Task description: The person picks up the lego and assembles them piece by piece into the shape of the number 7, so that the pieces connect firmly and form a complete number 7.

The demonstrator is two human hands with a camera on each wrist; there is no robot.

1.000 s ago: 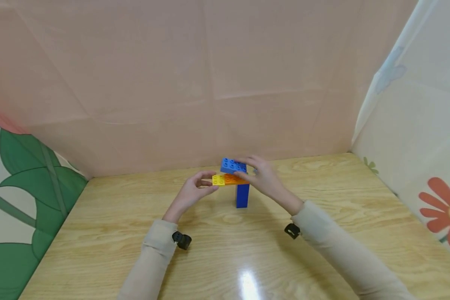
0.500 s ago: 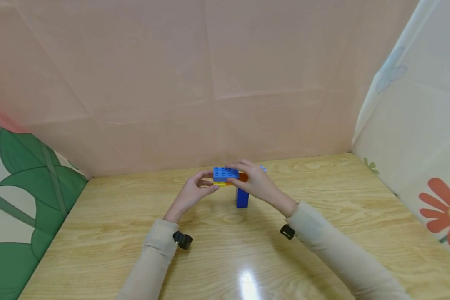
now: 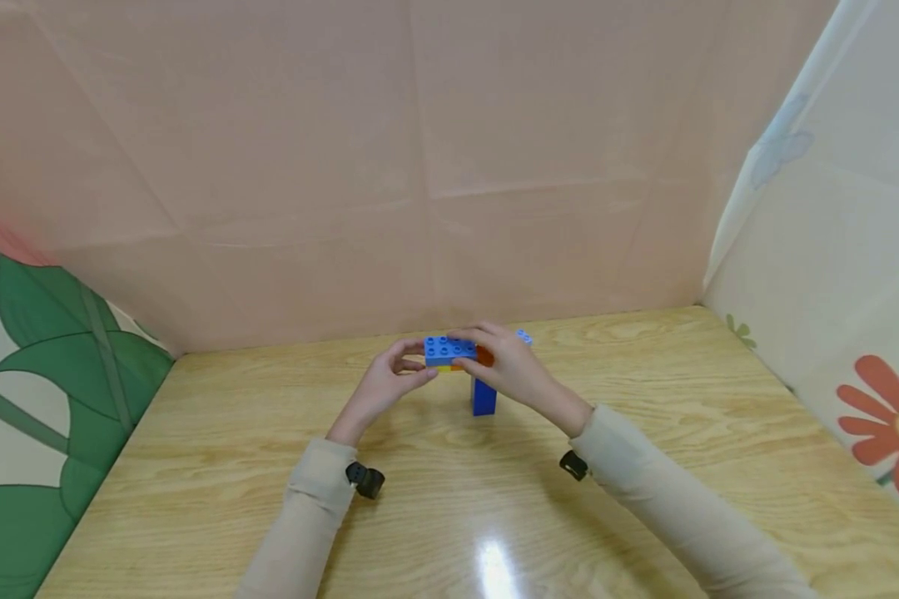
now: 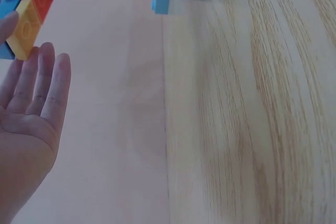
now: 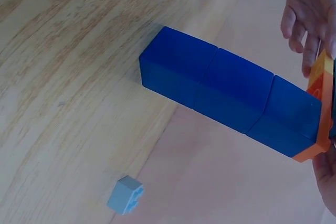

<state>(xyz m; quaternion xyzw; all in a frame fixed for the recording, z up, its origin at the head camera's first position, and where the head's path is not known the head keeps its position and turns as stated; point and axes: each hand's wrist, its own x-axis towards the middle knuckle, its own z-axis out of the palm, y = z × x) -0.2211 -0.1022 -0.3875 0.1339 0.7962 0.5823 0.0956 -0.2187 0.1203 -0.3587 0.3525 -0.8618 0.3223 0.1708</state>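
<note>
A blue eight-stud toy brick [image 3: 438,350] lies flat over a yellow brick [image 4: 24,31] and an orange brick [image 5: 311,153], which stand side by side in a row. My right hand [image 3: 515,366] pinches the blue brick's right end between thumb and fingers. At the row's left end, my left hand [image 3: 388,378] holds the yellow brick, thumb in front and fingers behind. Beneath the orange part rises an upright tower of dark blue blocks [image 5: 231,92], standing on the table; the yellow end juts out past it, to the left. My right hand covers part of the orange brick.
A small light blue brick [image 3: 524,336] sits on the wooden table [image 3: 270,399] behind my right hand. A pinkish sheet [image 3: 330,208] hangs along the table's back edge, and printed panels flank both sides.
My right hand has brought the blue brick left and down from a tilt above the row until it lies flat on it. The left hand has stayed in place.
</note>
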